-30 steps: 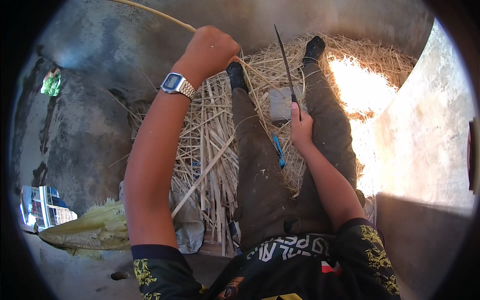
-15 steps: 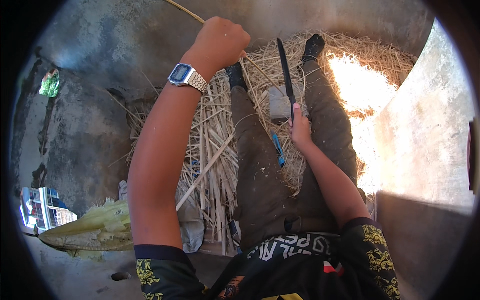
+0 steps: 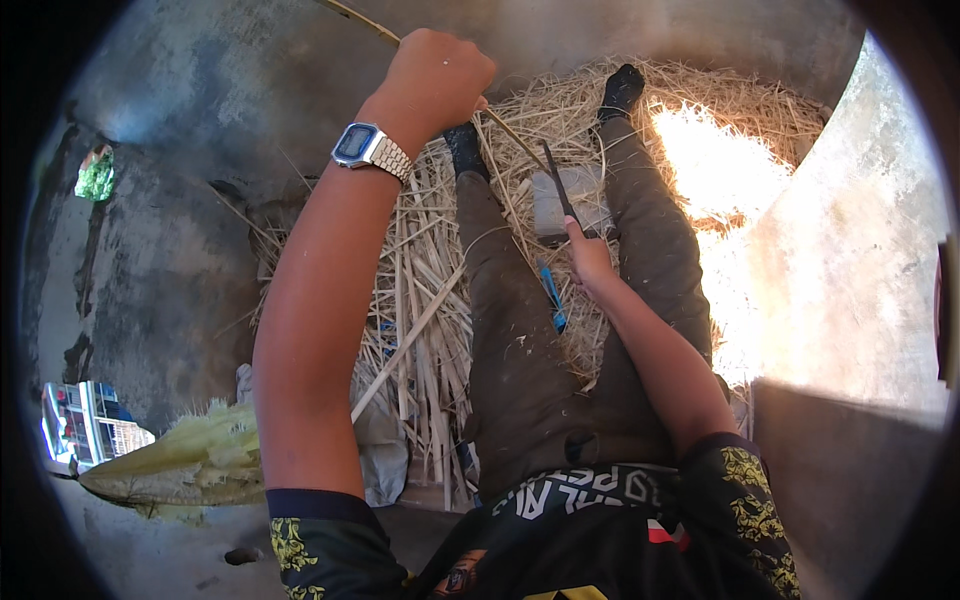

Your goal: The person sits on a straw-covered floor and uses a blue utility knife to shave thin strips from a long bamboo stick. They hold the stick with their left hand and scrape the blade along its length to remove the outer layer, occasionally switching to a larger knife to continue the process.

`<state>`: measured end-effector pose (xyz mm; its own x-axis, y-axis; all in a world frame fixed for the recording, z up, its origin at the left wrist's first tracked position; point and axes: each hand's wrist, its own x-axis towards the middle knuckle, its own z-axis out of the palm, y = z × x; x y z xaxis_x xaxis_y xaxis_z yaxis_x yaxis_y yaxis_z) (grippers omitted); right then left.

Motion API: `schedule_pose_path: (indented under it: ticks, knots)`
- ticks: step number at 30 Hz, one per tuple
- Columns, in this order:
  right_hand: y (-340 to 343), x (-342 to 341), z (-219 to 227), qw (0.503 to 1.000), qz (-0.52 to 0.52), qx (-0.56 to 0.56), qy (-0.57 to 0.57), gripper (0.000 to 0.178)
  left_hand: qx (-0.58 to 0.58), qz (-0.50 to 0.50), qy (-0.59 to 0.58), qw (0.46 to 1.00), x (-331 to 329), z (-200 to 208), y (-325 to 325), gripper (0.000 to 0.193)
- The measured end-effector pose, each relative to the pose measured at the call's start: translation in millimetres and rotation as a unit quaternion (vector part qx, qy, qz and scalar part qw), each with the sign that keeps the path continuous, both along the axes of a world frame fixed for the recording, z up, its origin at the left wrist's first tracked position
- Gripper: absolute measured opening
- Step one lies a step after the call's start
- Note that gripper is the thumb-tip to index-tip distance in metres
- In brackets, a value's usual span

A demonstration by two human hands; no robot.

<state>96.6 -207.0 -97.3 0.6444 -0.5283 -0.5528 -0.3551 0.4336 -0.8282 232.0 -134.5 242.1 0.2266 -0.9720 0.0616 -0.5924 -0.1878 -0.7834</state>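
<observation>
My left hand point(image 3: 440, 82), wearing a wristwatch point(image 3: 357, 146), is raised and closed around a long thin strip of split bamboo or cane point(image 3: 515, 137). One end of the strip goes up past the left of my fist; the other slants down to the right. In my right hand point(image 3: 590, 258), held between my lower legs, is a long knife point(image 3: 562, 188) with a dark blade. Its tip is close to the strip's lower end; whether they touch I cannot tell. Behind the knife lies a grey block point(image 3: 549, 208).
My legs stretch out over a litter of shavings point(image 3: 760, 108). A blue slim tool point(image 3: 552, 297) lies between them. Several pale split sticks point(image 3: 425, 370) are heaped left of my leg. A torn yellowish sack point(image 3: 190, 465) lies further left, by a grey wall point(image 3: 160, 290).
The knife in my right hand has tipped down and away, so its blade looks shorter and its tip is closer to the strip. My left hand has hardly moved.
</observation>
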Motion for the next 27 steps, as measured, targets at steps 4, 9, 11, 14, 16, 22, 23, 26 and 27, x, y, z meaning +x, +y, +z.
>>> schedule_pose_path:
  ticks: [4, 9, 11, 14, 16, 22, 23, 26, 27]
  knots:
    - [-6, 1, -3, 0.991, -0.009, -0.136, -0.014, 0.072, -0.015, -0.022, 0.001, 1.000, 3, -4, -1, 0.032]
    - [6, 9, 17, 0.944, -0.071, -0.139, -0.290, 0.063, -0.016, 0.013, 0.008, 1.000, 5, -3, 1, 0.034]
    - [9, 5, 3, 0.992, -0.029, -0.023, -0.123, 0.063, -0.016, 0.024, 0.011, 1.000, 4, -2, -1, 0.034]
    - [6, -2, -5, 0.995, -0.031, 0.086, 0.028, 0.063, -0.023, 0.031, 0.013, 0.999, 1, -2, -1, 0.023]
    - [6, -3, -2, 0.994, -0.047, 0.098, 0.030, 0.063, -0.021, 0.029, 0.011, 0.999, -2, -3, 0, 0.030]
    - [7, 9, -3, 0.972, -0.094, -0.133, -0.169, 0.060, -0.029, 0.058, 0.023, 0.998, -1, -7, -2, 0.034]
    - [8, 7, -4, 0.972, -0.082, -0.112, -0.187, 0.060, -0.022, 0.078, 0.028, 0.996, -4, -5, -2, 0.035]
    - [16, -4, 13, 0.992, -0.008, 0.072, -0.102, 0.060, -0.014, 0.095, 0.033, 0.995, -8, -4, 3, 0.036]
    - [19, -9, 23, 0.987, 0.022, 0.152, -0.047, 0.060, -0.018, 0.089, 0.034, 0.995, -7, -5, 4, 0.036]
